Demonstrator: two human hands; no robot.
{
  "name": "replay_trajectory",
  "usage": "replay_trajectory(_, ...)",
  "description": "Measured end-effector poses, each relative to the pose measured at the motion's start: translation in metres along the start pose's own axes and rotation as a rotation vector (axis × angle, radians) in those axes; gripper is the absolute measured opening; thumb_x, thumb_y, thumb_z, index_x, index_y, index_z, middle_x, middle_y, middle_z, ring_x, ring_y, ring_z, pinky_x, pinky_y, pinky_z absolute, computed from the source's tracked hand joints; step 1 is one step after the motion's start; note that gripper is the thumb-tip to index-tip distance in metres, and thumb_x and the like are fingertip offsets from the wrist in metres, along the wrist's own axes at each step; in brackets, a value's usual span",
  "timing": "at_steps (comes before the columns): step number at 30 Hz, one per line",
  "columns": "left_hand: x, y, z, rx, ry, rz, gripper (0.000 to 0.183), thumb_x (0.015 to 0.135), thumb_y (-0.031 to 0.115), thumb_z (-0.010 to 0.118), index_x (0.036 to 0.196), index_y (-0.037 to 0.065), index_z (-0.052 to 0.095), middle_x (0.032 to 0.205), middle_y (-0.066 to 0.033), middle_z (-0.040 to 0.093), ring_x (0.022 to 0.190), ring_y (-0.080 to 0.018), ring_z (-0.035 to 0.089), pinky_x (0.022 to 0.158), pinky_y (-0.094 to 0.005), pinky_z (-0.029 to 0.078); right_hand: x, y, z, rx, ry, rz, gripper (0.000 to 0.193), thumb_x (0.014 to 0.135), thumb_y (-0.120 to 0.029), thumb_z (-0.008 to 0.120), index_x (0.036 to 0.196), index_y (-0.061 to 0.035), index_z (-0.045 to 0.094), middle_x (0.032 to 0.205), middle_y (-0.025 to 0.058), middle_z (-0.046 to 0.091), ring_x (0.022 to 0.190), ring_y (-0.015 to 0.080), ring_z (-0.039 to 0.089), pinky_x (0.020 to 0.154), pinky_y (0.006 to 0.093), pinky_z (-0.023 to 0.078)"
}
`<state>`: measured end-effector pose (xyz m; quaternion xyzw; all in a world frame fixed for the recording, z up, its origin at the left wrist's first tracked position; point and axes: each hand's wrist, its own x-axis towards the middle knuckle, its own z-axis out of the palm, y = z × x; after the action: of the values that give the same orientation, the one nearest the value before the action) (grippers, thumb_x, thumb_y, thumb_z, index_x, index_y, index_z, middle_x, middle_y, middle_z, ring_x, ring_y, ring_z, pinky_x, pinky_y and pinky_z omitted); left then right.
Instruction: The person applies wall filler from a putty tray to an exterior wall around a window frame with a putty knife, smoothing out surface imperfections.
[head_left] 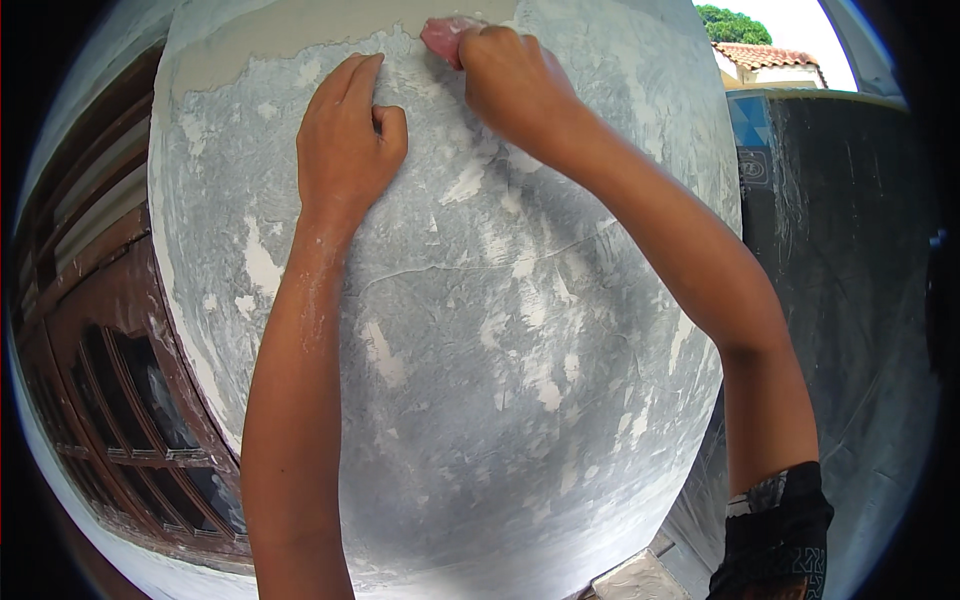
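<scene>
Clutching a pink piece (pixel 442 42) high against the patchy grey wall (pixel 440 420), the right hand (pixel 515 82) curls tight! The piece juts leftward from that fist, above and right of the left hand (pixel 348 140), whose fingers lie together, thumb bent, palm wallward.

Tiled roof (pixel 766 56) — dark panel (pixel 850 240), perhaps

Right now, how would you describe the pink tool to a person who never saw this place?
Look at the large grey, patchy wall. Near its top, the right hand, higher than the left hand, grips the pink tool. Its pink colour sets it apart from the grey and cream wall around it.
</scene>
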<state>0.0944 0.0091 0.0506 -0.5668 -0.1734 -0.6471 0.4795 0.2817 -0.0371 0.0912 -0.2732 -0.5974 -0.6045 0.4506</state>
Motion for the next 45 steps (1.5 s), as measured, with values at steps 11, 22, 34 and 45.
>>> replay_trajectory(11,-0.001,0.000,-0.001,-0.013,-0.008,-0.018,0.049,0.086,0.010,0.051,0.132,0.002,0.062,0.138,-0.0195,0.061,0.127,-0.0359,0.059,0.108,-0.0428,0.046,0.001,0.013,0.022,-0.121,-0.038,0.006,0.014,0.082,0.007,0.056,0.089,0.0031,0.067,0.090,0.0225,0.070,0.085,0.0389,0.071,0.071,0.0464,0.058)
replay_trajectory(22,-0.001,0.000,0.004,0.011,0.008,-0.002,0.049,0.085,0.010,0.051,0.132,0.002,0.062,0.137,-0.0191,0.061,0.125,-0.0356,0.059,0.107,-0.0425,0.047,0.010,0.039,0.010,0.107,0.097,0.104,0.013,0.085,0.004,0.056,0.094,0.0047,0.065,0.096,0.0239,0.071,0.086,0.0402,0.071,0.071,0.0490,0.058)
replay_trajectory(34,0.002,0.008,0.009,0.005,0.017,0.005,0.048,0.086,0.009,0.051,0.132,0.003,0.062,0.137,-0.0185,0.062,0.125,-0.0359,0.059,0.107,-0.0422,0.046,0.045,0.084,0.022,-0.094,-0.023,0.230,0.021,0.097,-0.011,0.052,0.109,-0.0054,0.068,0.106,0.0224,0.070,0.098,0.0396,0.068,0.082,0.0465,0.056)
replay_trajectory(45,-0.015,0.001,-0.007,-0.085,-0.015,-0.003,0.046,0.089,0.012,0.052,0.133,0.003,0.061,0.137,-0.0171,0.061,0.126,-0.0351,0.059,0.108,-0.0401,0.045,-0.084,-0.040,-0.078,0.388,-0.291,0.286,0.023,0.080,0.001,0.056,0.098,0.0050,0.069,0.089,0.0283,0.069,0.070,0.0396,0.070,0.066,0.0436,0.057)
